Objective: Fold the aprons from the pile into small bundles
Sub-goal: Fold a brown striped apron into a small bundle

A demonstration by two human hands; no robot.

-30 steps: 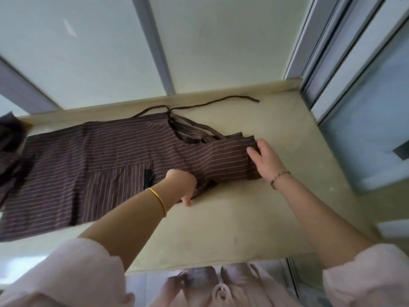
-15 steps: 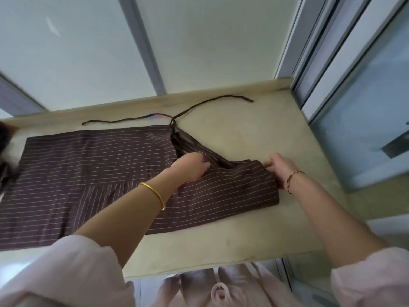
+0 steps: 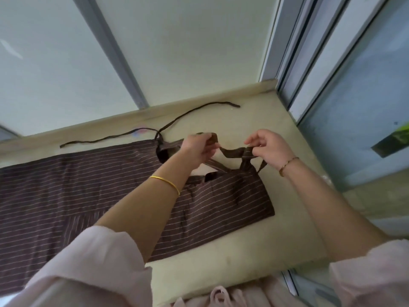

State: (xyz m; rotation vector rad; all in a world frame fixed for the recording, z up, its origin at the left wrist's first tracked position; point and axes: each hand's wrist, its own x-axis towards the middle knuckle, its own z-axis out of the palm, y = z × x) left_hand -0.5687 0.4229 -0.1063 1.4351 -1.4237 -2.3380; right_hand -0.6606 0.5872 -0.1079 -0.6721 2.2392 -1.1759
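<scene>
A brown apron with thin pale stripes (image 3: 66,185) lies spread flat on the beige ledge (image 3: 254,247), its bib end at the right. My left hand (image 3: 197,147) pinches one end of the neck strap (image 3: 234,152) and lifts it off the cloth. My right hand (image 3: 269,149) pinches the same strap further right, so the strap sags between the two hands. A thin waist tie (image 3: 199,109) trails along the back of the ledge towards the right, and another runs left along the wall.
A frosted glass wall with grey frames (image 3: 115,54) stands behind the ledge. A sliding window frame (image 3: 309,63) closes off the right side. The ledge's front edge runs just before my body.
Both hands left the folded bib edge, rose and took hold of the neck strap. The view shifted left and the dark pile at the far left dropped out of sight.
</scene>
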